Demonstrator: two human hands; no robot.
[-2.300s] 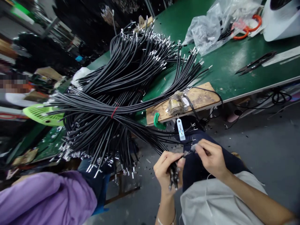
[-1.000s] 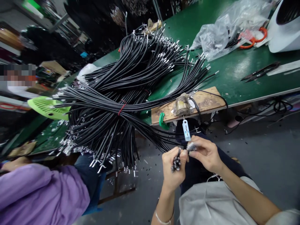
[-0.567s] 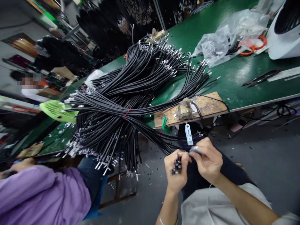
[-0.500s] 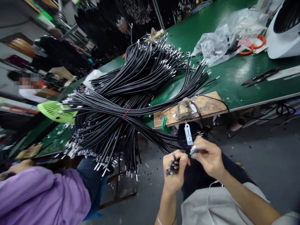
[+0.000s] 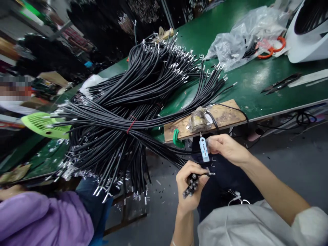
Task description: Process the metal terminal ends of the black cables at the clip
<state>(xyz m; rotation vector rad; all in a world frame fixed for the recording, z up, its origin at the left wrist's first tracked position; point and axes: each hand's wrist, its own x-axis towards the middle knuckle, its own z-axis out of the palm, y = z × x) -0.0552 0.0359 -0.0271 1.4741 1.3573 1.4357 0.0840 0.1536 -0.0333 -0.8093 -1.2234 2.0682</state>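
Observation:
My left hand (image 5: 188,186) is wrapped around a bundle of black cables (image 5: 191,187), whose cut ends stick out of the fist. One cable end with bare pale wires (image 5: 210,173) pokes out past the thumb. My right hand (image 5: 227,147) is beside a light blue plastic piece (image 5: 204,150) with dark lettering, its fingertips pressed together at the piece's right edge. Whether they touch it or pinch something small is hidden. The blue piece hangs from the shaft of a small motor (image 5: 199,120) wrapped in clear film on a wooden board (image 5: 227,114).
A large heap of black cables (image 5: 112,119) covers the green table (image 5: 266,77). A green clamp (image 5: 176,138) grips the board. Thread snips (image 5: 282,83), orange-handled scissors (image 5: 271,51) and a plastic bag (image 5: 230,48) lie right. A person in a purple sleeve (image 5: 46,218) sits left.
My right hand has moved up and away from my left hand to the blue piece. The cable end at my left thumb now shows clearly. The view has shifted slightly right.

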